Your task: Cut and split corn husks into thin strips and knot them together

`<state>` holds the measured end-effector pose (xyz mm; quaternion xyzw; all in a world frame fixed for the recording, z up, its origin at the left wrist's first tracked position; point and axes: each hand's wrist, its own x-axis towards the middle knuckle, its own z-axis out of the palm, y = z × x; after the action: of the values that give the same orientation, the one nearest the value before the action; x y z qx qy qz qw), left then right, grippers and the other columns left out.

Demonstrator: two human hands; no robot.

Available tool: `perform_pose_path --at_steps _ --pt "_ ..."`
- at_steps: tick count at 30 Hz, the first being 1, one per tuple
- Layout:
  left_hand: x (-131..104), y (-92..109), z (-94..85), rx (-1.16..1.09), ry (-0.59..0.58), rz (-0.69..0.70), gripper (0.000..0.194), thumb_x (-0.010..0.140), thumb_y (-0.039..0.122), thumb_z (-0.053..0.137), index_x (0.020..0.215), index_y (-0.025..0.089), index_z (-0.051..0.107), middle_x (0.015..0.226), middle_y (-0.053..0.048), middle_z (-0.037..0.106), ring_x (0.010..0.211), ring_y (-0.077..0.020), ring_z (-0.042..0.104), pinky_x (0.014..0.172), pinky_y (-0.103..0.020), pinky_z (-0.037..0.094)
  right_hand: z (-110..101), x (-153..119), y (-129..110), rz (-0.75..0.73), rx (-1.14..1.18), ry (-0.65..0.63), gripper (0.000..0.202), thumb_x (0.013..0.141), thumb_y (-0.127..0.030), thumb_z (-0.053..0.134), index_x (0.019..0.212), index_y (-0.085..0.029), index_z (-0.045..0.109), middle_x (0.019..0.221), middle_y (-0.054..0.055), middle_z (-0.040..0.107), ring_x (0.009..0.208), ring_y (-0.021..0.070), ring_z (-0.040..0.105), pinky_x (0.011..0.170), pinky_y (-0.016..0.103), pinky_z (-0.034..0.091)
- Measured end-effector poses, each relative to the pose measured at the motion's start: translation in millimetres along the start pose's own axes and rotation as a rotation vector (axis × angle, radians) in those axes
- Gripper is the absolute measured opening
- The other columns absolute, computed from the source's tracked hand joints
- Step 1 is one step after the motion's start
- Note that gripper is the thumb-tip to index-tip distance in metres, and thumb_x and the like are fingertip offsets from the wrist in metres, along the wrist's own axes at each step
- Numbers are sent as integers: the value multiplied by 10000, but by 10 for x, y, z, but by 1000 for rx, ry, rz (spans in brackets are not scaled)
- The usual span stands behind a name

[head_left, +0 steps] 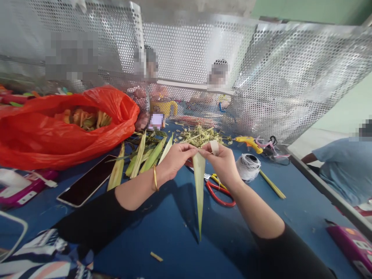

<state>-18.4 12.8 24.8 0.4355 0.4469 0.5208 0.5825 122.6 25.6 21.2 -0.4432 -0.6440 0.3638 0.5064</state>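
Observation:
A pale green corn husk [199, 186] hangs with its pointed tip down between my hands. My left hand [180, 157], a gold bangle on its wrist, pinches the husk's top edge. My right hand [219, 159] pinches the same edge close beside it, and a whitish end of husk [214, 147] sticks up by its fingers. Red-handled scissors [222, 199] lie on the blue table [168, 232] behind and below my right hand, partly hidden. Several loose husks [151, 157] lie to the left of my left hand.
On the left are a red plastic bag [116, 131] with dried husks inside and a phone [88, 182]. Husk scraps [200, 135] lie ahead. At right are white string [248, 166], a yellow glue gun [249, 143] and a purple power strip [351, 244]. A perforated metal screen [188, 50] stands behind.

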Motion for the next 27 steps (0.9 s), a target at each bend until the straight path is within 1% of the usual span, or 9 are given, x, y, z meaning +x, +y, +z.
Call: perform_pose_path --at_steps 4,8,13,18,20,23,27 --pt "9 -6 -18 10 -26 24 183 788 106 617 620 153 672 582 -19 629 520 -124 572 536 -244 479 -13 4 13 -4 -14 7 159 668 -313 670 615 -190 586 559 -38 512 568 116 428 569 264 355" --pt "28 -35 -34 66 -14 62 168 773 97 639 625 160 686 573 -13 631 488 -109 548 535 -236 466 -10 4 20 -4 -23 -8 164 675 -325 668 630 -187 591 562 -40 504 575 117 430 573 264 354" --pt "38 -55 -46 131 -9 101 197 783 79 614 627 164 697 552 -4 621 456 -100 526 509 -222 445 -6 6 18 -3 -18 -23 181 668 -343 684 645 -184 601 570 -37 511 578 118 436 566 261 352" --pt "29 -19 -60 208 -18 132 225 785 59 588 615 162 694 521 4 596 457 -102 523 496 -213 438 -10 7 11 8 13 -46 205 645 -345 722 649 -179 603 581 -38 516 574 112 435 554 257 346" --pt "22 2 -63 222 -26 130 225 783 63 593 601 161 685 514 2 590 458 -103 521 498 -212 437 -9 6 6 11 33 -49 217 639 -354 732 637 -181 602 575 -38 516 574 112 432 554 258 346" --pt "7 29 -52 204 -31 87 241 785 65 589 576 160 661 515 -1 586 463 -107 526 507 -217 443 -3 4 -12 21 71 -45 227 625 -359 737 607 -184 594 561 -40 510 571 110 422 553 259 344" --pt "-5 44 -33 203 -27 79 231 788 61 576 596 158 662 546 -7 602 477 -106 524 509 -215 433 -2 4 -52 90 95 -28 213 601 -345 730 597 -181 594 541 -48 494 544 96 398 543 256 327"
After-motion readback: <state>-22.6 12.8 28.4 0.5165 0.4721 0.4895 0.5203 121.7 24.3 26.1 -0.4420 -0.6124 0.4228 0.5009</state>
